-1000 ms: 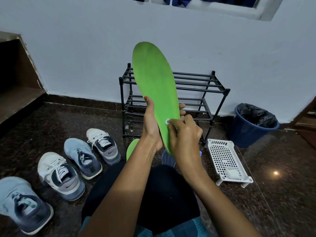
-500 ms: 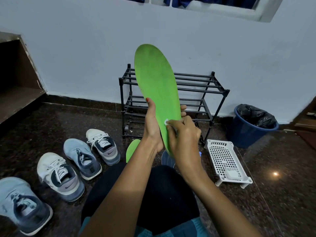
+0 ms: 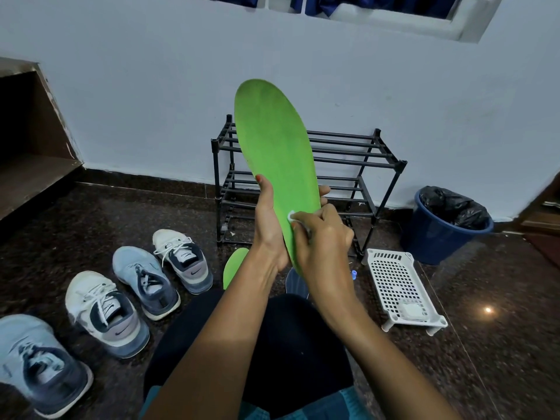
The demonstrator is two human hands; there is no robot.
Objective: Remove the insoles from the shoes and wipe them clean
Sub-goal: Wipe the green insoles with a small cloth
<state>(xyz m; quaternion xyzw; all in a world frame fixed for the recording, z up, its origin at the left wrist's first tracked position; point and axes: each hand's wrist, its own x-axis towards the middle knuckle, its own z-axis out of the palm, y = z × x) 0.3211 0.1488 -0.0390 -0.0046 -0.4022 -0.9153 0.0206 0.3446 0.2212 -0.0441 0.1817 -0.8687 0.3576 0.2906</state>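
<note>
Floor [image 3: 91, 213]: dark speckled stone, meeting a pale wall [image 3: 136, 101] at the back.
Green insole [image 3: 272, 140]: held up off the floor, near upright, toe end topmost and leaning a little left; heel end down between the two hands.
Left hand [image 3: 268, 225]: grasping the green insole low on its left edge, thumb on the near face, fingertips showing past the right edge.
Right hand [image 3: 325, 241]: fingers curled, pinching a white wipe [image 3: 291, 215]; covers the heel end.
White wipe: pressed against the near face of the green insole, just right of the left palm.
Second insole [image 3: 235, 266]: green, on the floor below the left wrist, partly hidden by the forearm.
Shoes [image 3: 106, 313]: four in a diagonal row on the floor, left of the knees, well apart from the hands.
Shoe rack [image 3: 357, 153]: black, against the wall, behind the raised insole.
Tray [image 3: 394, 283]: white, perforated, on the floor to the right.
Bin [image 3: 439, 237]: blue, black liner, right of the rack.
</note>
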